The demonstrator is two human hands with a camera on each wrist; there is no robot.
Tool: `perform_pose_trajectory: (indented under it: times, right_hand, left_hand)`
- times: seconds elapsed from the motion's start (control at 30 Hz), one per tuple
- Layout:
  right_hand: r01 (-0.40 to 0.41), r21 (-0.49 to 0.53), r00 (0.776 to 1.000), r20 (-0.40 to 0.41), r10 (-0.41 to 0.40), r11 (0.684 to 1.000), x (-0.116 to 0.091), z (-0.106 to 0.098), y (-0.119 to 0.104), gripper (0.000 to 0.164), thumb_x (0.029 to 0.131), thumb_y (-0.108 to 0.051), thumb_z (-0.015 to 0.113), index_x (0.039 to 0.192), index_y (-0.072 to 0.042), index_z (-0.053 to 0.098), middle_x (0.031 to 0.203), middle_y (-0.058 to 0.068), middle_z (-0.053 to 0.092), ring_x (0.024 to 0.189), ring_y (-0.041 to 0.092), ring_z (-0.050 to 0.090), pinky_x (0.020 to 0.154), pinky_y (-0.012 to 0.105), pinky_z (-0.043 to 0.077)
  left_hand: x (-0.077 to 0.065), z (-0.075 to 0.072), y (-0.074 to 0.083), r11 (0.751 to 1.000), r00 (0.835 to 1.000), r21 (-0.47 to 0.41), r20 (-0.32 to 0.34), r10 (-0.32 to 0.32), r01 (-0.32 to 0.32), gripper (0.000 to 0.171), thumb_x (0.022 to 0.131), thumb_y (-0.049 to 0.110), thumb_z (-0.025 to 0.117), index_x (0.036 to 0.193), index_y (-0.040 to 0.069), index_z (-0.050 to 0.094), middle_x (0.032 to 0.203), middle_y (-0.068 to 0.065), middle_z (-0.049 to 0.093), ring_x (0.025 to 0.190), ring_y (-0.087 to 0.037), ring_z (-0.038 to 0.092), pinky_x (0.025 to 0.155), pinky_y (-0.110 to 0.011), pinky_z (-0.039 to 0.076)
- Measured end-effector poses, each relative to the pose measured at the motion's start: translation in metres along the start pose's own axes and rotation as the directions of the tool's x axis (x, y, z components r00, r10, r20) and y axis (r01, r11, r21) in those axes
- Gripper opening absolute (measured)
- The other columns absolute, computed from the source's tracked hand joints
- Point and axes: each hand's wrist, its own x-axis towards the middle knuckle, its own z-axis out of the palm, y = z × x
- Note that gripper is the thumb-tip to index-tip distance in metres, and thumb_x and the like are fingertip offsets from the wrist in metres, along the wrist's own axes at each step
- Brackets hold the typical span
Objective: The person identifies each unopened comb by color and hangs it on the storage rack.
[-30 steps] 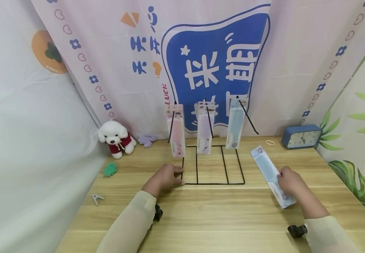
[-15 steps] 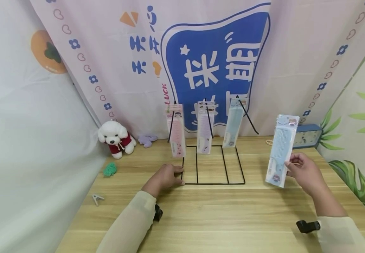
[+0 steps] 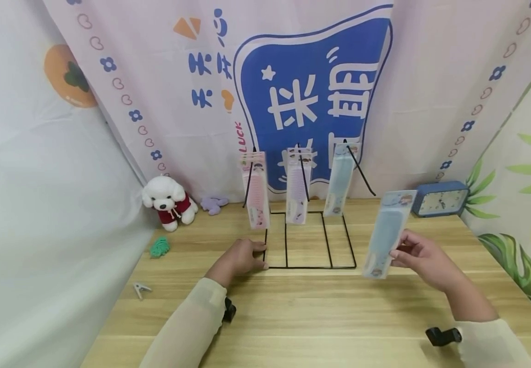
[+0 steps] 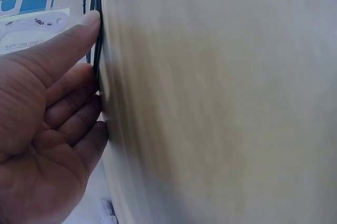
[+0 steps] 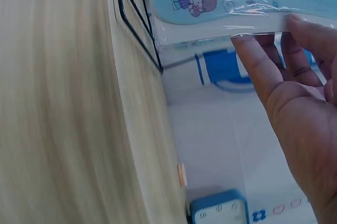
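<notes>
My right hand (image 3: 424,258) pinches a light-blue comb in clear packaging (image 3: 389,232) by its side edge, thumb against fingers. The pack is raised above the table, its top leaning right; in the right wrist view the blue comb (image 5: 242,3) shows a cartoon girl on its handle. To its left stands a black wire display rack (image 3: 309,267). My left hand (image 3: 241,255) holds the rack's base at its left side, thumb near the front corner. From the hooks hang packaged combs: pink ones (image 3: 257,197), purple ones (image 3: 297,197) and blue (image 3: 340,184).
At the back right stand a blue clock (image 3: 440,198) and, in the right wrist view, an orange band (image 5: 182,174). On the left are a plush dog (image 3: 166,202), a purple toy (image 3: 213,204), a green coil (image 3: 159,247) and a grey clip (image 3: 141,290). A printed curtain (image 3: 192,153) hangs behind.
My right hand has lifted the packaged blue comb from a low slant, turned it upright, then moved it left toward the rack. The left hand stays on the rack's base.
</notes>
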Motion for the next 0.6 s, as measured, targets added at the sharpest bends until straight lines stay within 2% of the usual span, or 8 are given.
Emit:
perform_pose_trajectory:
  times: [0.2, 0.4, 0.6]
  right_hand:
    - [0.022, -0.004, 0.998, 0.063, -0.022, 1.000, 0.008, 0.017, -0.012, 0.015, 0.110, -0.004, 0.062, 0.123, 0.005, 0.061, 0.120, -0.006, 0.073, 0.108, 0.009, 0.075, 0.086, 0.040, 0.069]
    - [0.006, -0.019, 0.999, 0.049, -0.006, 1.000, 0.012, 0.023, -0.017, 0.014, 0.110, -0.005, 0.063, 0.121, 0.004, 0.061, 0.119, -0.002, 0.073, 0.106, 0.009, 0.075, 0.084, 0.037, 0.069]
    - [-0.025, -0.031, 0.999, 0.030, 0.026, 0.999, 0.014, 0.023, -0.016, 0.016, 0.110, -0.008, 0.065, 0.120, 0.004, 0.062, 0.122, 0.005, 0.072, 0.108, 0.008, 0.074, 0.086, 0.041, 0.069]
  left_hand:
    - [0.000, 0.001, 0.000, 1.000, 1.000, 0.000, -0.003, -0.003, 0.003, 0.063, 0.095, 0.031, 0.088, 0.151, 0.012, 0.066, 0.162, -0.003, 0.059, 0.158, -0.032, 0.046, 0.131, -0.050, 0.038]
    - [-0.001, 0.000, 0.002, 1.000, 1.000, -0.001, 0.002, -0.007, 0.007, 0.062, 0.096, 0.031, 0.087, 0.152, 0.012, 0.066, 0.162, -0.003, 0.059, 0.158, -0.032, 0.046, 0.131, -0.050, 0.038]
    - [0.000, 0.001, 0.002, 1.000, 1.000, 0.001, -0.001, -0.006, 0.006, 0.062, 0.096, 0.030, 0.087, 0.151, 0.012, 0.066, 0.162, -0.003, 0.059, 0.158, -0.031, 0.046, 0.131, -0.050, 0.038]
